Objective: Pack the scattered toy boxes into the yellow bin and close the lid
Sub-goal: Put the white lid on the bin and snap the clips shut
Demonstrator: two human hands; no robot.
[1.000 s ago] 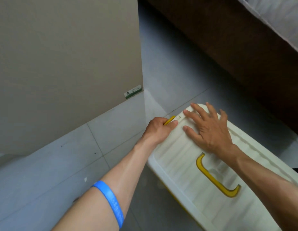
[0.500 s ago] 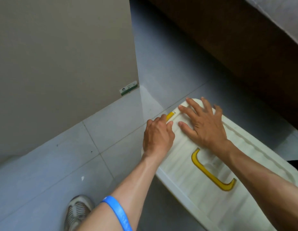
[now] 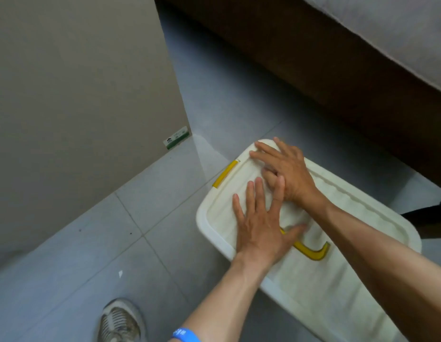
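Observation:
The bin's cream-white lid point(image 3: 313, 287) lies flat on top of the bin, on the floor at the lower right. A yellow latch point(image 3: 225, 173) sits down along its far-left edge, and a yellow handle point(image 3: 310, 251) lies in the lid's middle, partly under my left hand. My left hand point(image 3: 260, 225) presses flat on the lid with fingers spread. My right hand point(image 3: 286, 172) presses flat near the far corner, fingers straight. The bin's body and the toy boxes are hidden under the lid.
A tall beige cabinet side point(image 3: 79, 95) with a green sticker stands at the left. A dark brown bed frame point(image 3: 313, 58) with a grey mattress runs along the upper right. My shoe point(image 3: 119, 322) is on the grey tiled floor at the bottom.
My left hand has let go of the yellow latch and moved right onto the lid, now flat and spread. The latch lies down against the lid's edge. My right hand stays pressed near the corner.

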